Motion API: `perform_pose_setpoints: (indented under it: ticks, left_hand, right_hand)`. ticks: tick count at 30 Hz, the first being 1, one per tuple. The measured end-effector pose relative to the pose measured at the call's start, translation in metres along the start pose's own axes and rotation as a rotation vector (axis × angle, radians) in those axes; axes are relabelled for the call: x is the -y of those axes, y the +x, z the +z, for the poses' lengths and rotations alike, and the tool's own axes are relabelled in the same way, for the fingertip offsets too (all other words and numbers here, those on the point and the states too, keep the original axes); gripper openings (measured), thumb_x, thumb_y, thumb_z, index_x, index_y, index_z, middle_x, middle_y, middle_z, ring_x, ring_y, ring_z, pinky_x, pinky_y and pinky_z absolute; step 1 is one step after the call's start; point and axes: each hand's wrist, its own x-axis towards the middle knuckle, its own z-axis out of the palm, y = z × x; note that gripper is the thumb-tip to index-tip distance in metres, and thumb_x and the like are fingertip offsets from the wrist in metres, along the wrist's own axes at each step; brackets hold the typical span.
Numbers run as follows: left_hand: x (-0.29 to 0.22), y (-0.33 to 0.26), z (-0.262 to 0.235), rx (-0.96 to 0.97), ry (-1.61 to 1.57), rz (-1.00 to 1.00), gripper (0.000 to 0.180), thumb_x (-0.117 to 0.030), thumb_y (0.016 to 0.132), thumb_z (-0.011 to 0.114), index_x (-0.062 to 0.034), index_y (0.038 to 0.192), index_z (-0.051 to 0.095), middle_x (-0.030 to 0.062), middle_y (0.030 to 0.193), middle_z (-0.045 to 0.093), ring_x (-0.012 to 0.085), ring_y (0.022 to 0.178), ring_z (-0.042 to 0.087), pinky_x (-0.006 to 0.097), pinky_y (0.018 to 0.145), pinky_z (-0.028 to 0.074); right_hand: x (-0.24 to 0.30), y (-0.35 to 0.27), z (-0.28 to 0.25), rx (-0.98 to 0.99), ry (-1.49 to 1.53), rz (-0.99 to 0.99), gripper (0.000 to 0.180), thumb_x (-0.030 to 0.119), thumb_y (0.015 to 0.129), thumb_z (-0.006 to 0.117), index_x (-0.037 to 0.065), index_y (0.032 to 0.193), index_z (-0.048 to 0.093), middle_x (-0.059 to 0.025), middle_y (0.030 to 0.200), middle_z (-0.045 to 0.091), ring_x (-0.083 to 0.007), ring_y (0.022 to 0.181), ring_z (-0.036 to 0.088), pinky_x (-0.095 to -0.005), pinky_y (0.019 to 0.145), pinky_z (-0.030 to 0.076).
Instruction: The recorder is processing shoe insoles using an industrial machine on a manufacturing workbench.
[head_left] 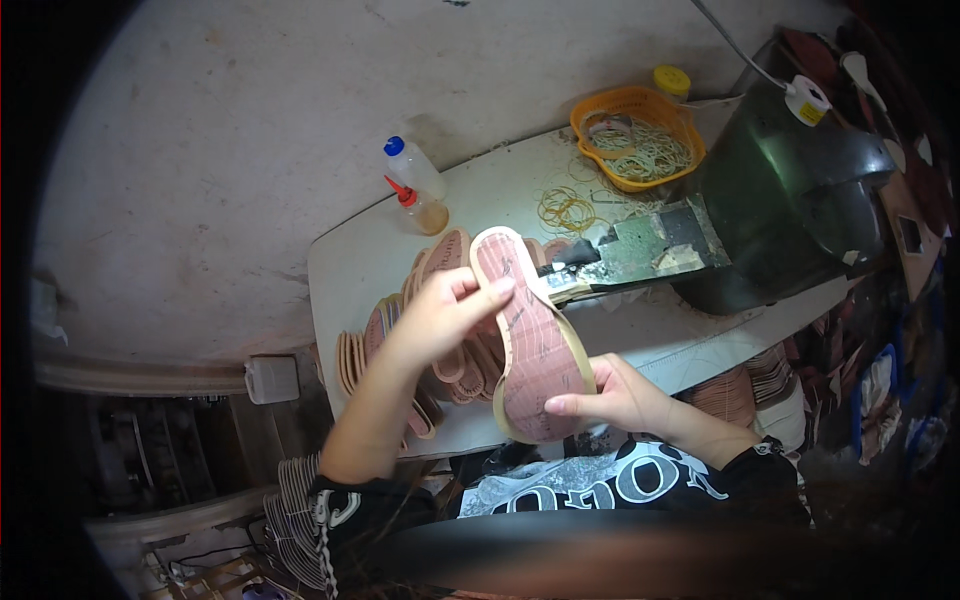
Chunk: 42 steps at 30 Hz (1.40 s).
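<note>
A pinkish-brown shoe insole (540, 340) with a pale border is held between both my hands, its narrow end toward the far side. My left hand (452, 312) grips it near the narrow end, thumb on top and fingers beneath. At the wide end my right hand (612, 394) pinches the edge, its thumb lying on the printed face. Right beside the insole's edge is the tip of a worn green machine arm (650, 252); I cannot tell whether they touch. More insoles (352, 360) lie in piles on the table, partly hidden behind my left forearm and the held one.
On the white table (480, 195) stand a clear blue-capped bottle (417, 170) and a red-tipped squeeze bottle (428, 214). An orange basket (640, 178) holds rubber bands, with loose bands (566, 210) near it. The dark machine body (785, 200) takes up the right side. Stacked pieces (722, 400) sit lower right.
</note>
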Motion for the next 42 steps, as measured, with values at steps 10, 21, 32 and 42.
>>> perform_pose_setpoints:
  ticks: [10,21,32,42]
  left_hand:
    - [0.127,0.066,-0.113,-0.768,0.048,0.078,0.036,-0.02,0.092,0.05,0.0037,0.119,0.048,0.0151,0.107,0.063,0.021,0.101,0.058,0.032,0.087,0.045]
    - [0.138,0.14,-0.136,-0.527,-0.133,-0.24,0.037,-0.005,0.083,0.049,0.0006,0.119,0.057,0.0122,0.107,0.065,0.0263,0.104,0.059,0.038,0.092,0.043]
    - [0.085,0.072,-0.095,-0.772,-0.002,0.33,0.033,-0.022,0.097,0.047,0.0013,0.119,0.055,0.0104,0.118,0.059,0.0188,0.107,0.054,0.032,0.095,0.041]
    - [0.057,-0.055,0.039,-0.145,-0.722,0.673,0.052,-0.04,0.091,0.059,-0.0002,0.122,0.044,0.0159,0.093,0.064,0.0206,0.082,0.064,0.031,0.074,0.053]
  right_hand:
    - [-0.008,-0.008,0.008,0.143,-0.486,-0.053,0.021,0.018,0.086,0.07,0.002,0.099,0.07,-0.0043,0.083,0.071,-0.0061,0.075,0.06,-0.0256,0.069,0.049]
    - [-0.026,-0.019,0.01,0.07,-0.457,-0.023,0.022,0.021,0.085,0.071,0.001,0.093,0.07,-0.0006,0.066,0.063,-0.0056,0.06,0.053,-0.0248,0.057,0.045]
    - [-0.03,-0.013,0.011,0.047,-0.459,-0.08,0.019,0.019,0.086,0.07,0.0,0.089,0.069,-0.0036,0.068,0.065,-0.0072,0.063,0.056,-0.0264,0.061,0.047]
    - [-0.016,0.006,0.026,-0.014,-0.845,-0.412,0.023,0.022,0.08,0.074,0.004,0.092,0.069,-0.0119,0.075,0.066,-0.0228,0.071,0.065,-0.0318,0.069,0.05]
